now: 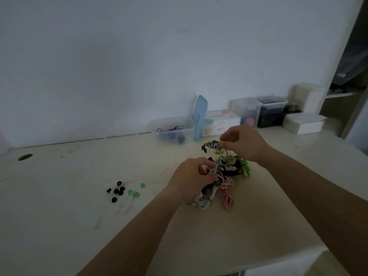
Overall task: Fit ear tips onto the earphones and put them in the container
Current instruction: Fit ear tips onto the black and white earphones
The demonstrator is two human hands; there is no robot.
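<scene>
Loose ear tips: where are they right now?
In the head view, the loose ear tips lie on the table, left of the left hand and the earphone pile.

Open table (179,153) runs from earphone pile (226,177) to container (171,124); lid (200,116) stands beside it.

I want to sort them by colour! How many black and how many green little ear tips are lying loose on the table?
Black ear tips: 6
Green ear tips: 3
Total: 9
The pale ones beside them are too faint to count.
</scene>
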